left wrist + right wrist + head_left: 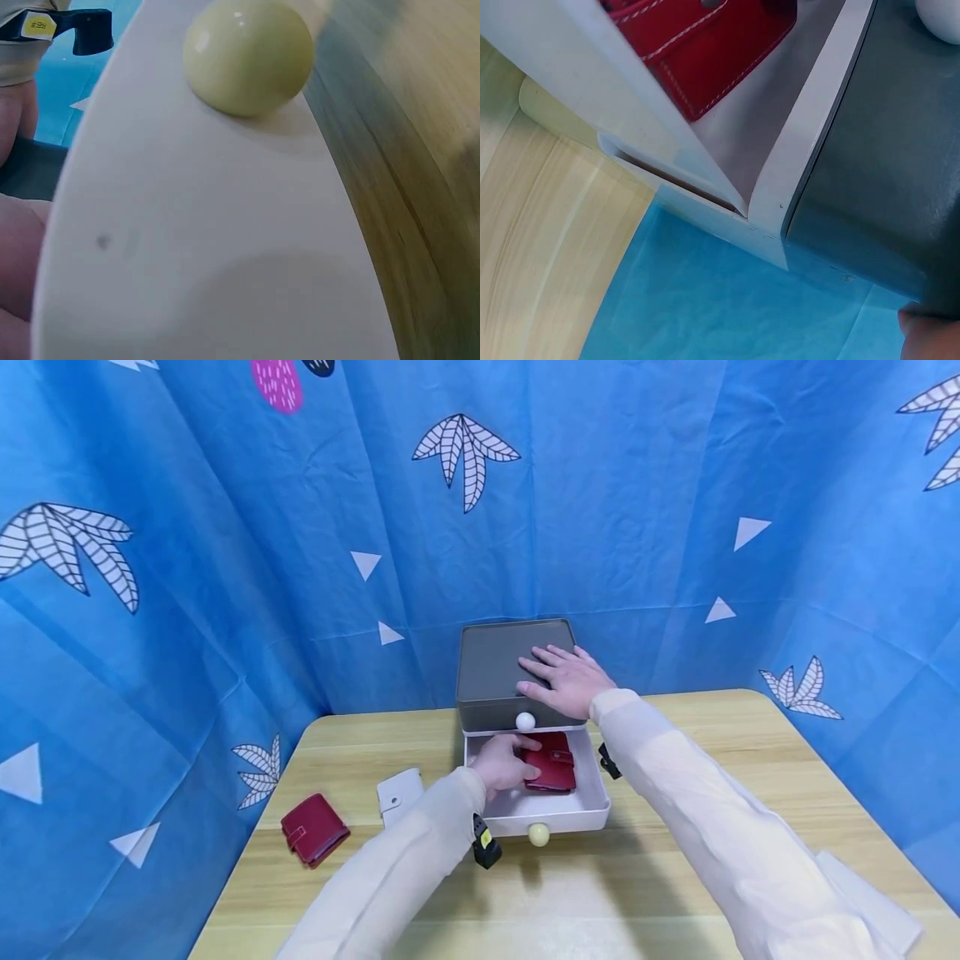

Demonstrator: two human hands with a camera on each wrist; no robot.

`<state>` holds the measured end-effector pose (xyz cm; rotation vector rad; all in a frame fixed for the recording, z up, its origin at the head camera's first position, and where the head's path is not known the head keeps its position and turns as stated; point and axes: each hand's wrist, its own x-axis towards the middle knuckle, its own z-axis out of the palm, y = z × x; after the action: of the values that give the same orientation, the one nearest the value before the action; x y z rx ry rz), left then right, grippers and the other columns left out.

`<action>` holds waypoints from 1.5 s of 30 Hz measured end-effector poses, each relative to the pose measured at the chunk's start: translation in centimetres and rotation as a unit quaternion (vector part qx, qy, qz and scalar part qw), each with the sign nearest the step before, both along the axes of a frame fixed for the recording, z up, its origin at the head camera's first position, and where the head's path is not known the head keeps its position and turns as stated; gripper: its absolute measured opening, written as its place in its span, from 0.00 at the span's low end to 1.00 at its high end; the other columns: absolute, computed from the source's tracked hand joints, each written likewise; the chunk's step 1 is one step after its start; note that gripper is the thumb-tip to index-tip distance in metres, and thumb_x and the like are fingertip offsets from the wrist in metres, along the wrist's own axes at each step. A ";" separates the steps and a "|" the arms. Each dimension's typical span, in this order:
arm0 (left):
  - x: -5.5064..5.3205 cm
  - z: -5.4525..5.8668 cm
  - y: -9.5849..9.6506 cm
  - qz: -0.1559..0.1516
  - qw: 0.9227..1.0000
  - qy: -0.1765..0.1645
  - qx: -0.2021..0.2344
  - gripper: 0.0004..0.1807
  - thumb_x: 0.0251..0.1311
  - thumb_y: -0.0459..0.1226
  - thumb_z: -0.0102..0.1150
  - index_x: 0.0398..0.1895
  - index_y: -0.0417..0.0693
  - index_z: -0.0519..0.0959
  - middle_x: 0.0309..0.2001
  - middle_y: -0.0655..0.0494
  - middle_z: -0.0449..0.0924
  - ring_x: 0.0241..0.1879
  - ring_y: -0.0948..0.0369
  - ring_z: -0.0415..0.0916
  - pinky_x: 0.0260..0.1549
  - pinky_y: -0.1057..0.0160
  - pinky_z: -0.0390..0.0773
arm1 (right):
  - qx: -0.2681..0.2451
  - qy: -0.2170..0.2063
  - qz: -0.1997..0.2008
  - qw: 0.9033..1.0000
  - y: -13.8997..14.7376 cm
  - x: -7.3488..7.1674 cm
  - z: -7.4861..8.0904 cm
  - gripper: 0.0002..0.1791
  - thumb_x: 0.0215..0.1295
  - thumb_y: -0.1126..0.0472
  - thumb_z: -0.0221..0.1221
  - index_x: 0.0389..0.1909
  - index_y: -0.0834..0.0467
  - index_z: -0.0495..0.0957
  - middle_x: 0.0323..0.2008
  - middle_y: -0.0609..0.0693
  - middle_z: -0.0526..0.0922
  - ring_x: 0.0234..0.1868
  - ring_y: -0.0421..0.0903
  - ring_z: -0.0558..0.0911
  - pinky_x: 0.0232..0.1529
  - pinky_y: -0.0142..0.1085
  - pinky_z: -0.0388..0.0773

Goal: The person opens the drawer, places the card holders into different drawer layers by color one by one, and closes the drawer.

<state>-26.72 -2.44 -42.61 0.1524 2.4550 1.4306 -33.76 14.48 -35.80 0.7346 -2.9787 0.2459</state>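
A small dark grey box (517,652) has its white lower drawer (570,822) pulled out. Inside the drawer lies a red wallet (553,764) with a snap strap, which also shows in the right wrist view. My left hand (504,764) reaches into the drawer and holds the red wallet by its left side, thumb and fingers apart on it. My right hand (566,681) rests spread on the box's top. A pale yellow knob (247,56) is on the drawer front, hiding nothing of the wood beneath. A white knob (526,722) is on the upper front.
On the wooden table (360,735), a second red wallet (315,829) lies at the left. A white wallet (399,792) with a snap is partly hidden by my left sleeve. A white flat thing (873,902) lies at the right beside my right sleeve. Blue curtain (615,527) surrounds the table.
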 end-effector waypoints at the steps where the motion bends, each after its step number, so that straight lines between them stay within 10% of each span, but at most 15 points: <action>1: -0.1 -0.2 0.1 -0.001 1.000 0.007 -0.003 0.22 0.48 0.26 0.69 0.50 0.45 0.82 0.54 0.50 0.75 0.45 0.57 0.72 0.34 0.67 0.78 | 0.000 0.001 0.000 1.000 0.0 0.0 0.0 0.40 0.65 0.25 0.31 0.74 0.40 0.55 0.74 0.47 0.54 0.75 0.49 0.48 0.72 0.52 0.35; 45: -0.4 -0.8 2.6 -0.002 0.982 0.115 -0.151 0.19 0.48 0.33 0.70 0.47 0.51 0.85 0.51 0.51 0.81 0.53 0.56 0.73 0.54 0.61 0.72 | -0.005 0.006 0.001 1.000 0.3 -0.4 -0.4 0.41 0.64 0.24 0.30 0.73 0.38 0.55 0.74 0.45 0.54 0.75 0.47 0.48 0.72 0.51 0.36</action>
<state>-27.07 0.12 -43.37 0.2685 2.8224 1.0721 -34.11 14.73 -36.17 0.7356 -2.9634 0.2560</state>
